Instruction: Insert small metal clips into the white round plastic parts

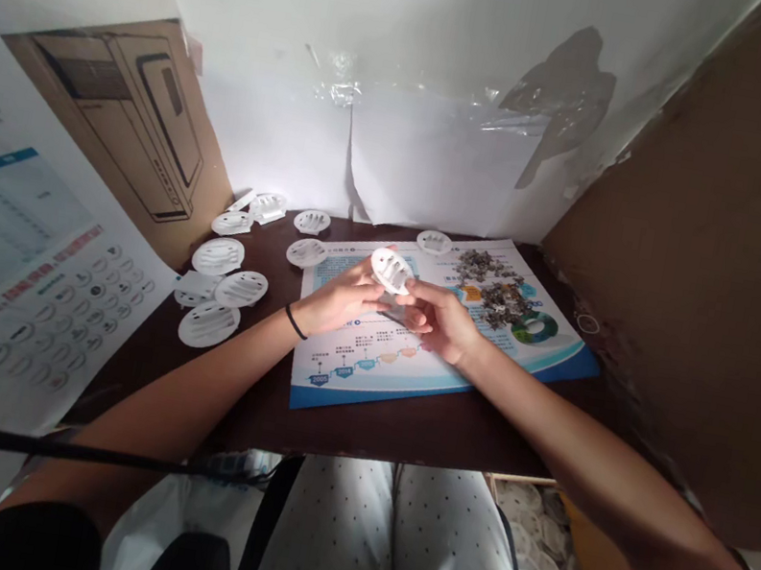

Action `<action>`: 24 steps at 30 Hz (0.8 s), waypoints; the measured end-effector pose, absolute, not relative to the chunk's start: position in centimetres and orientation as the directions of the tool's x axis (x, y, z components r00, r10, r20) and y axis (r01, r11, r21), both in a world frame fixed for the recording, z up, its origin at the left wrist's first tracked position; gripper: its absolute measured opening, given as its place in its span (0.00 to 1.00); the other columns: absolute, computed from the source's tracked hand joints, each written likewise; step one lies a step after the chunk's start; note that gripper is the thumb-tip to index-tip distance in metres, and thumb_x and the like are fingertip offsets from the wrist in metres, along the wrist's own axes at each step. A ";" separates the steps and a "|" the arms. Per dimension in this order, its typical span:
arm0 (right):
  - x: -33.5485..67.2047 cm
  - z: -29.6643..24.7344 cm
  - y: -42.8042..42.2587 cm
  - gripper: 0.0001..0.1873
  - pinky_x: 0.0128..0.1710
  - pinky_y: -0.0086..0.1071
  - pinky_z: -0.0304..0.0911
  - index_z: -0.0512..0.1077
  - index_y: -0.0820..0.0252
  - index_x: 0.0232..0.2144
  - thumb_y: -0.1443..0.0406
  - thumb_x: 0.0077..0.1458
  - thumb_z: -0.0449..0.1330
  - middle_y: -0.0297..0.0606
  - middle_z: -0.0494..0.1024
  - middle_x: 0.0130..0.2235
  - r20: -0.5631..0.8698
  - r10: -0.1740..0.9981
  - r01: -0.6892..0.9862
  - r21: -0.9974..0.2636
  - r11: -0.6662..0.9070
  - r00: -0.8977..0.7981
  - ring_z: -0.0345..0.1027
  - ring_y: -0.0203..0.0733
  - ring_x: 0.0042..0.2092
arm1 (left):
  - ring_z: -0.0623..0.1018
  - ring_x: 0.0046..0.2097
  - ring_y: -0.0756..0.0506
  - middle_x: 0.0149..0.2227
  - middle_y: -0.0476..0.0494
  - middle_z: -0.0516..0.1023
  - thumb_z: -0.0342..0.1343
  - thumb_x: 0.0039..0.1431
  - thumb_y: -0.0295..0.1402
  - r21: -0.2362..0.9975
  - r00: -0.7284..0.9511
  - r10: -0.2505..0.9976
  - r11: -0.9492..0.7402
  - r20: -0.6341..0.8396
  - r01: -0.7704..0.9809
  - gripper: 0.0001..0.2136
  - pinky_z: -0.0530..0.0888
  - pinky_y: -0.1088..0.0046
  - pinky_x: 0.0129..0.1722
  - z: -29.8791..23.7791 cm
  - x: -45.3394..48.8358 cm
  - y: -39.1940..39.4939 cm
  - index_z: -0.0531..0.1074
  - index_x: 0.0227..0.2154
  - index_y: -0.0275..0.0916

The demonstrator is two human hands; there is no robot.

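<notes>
A white plastic disc is pinched by the fingers of the left hand and right hand, held just above a brochure; similar discs lie on the table alongside.

Passage lies over the brochure; plastic discs block the left.

A dark wooden desk carries a printed sheet with a blue border at its centre. Beyond the left edge, a poster shows a tower-shaped appliance. A brown cardboard panel stands beside the right edge. The rear edge meets a white wall with clear tape across it.
</notes>
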State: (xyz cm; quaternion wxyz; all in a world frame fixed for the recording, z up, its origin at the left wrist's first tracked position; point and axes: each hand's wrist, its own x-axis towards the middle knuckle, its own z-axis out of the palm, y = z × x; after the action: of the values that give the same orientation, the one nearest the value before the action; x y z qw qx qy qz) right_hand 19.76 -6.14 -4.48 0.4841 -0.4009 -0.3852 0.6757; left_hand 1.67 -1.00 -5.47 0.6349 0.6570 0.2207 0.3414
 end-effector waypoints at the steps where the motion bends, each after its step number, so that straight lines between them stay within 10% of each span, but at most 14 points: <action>1: 19.8 -4.4 -6.2 0.16 0.20 0.32 0.35 0.68 0.58 0.29 0.56 0.42 0.67 0.34 0.73 0.27 -0.176 0.959 -0.346 -0.906 -0.246 -0.221 0.42 0.29 0.22 | 0.76 0.56 0.37 0.56 0.38 0.74 0.58 0.56 0.43 0.983 0.676 0.714 -0.124 0.182 -0.134 0.29 0.78 0.54 0.52 -5.4 1.7 -1.1 0.62 0.61 0.48; 24: 20.2 -4.6 -5.8 0.20 0.14 0.28 0.35 0.70 0.59 0.27 0.48 0.53 0.59 0.33 0.75 0.21 -0.144 0.924 -0.320 -0.910 -0.264 -0.353 0.46 0.28 0.15 | 0.80 0.50 0.42 0.49 0.38 0.80 0.65 0.52 0.48 0.970 0.597 0.794 0.044 0.111 -0.239 0.19 0.79 0.62 0.47 -5.1 1.4 -0.7 0.76 0.41 0.41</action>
State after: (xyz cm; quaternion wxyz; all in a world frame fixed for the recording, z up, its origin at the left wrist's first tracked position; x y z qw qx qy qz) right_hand 20.18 -5.80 -4.65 0.4393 -0.3613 -0.4182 0.7082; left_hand 1.35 -0.65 -5.10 0.6813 0.5783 0.2403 0.3791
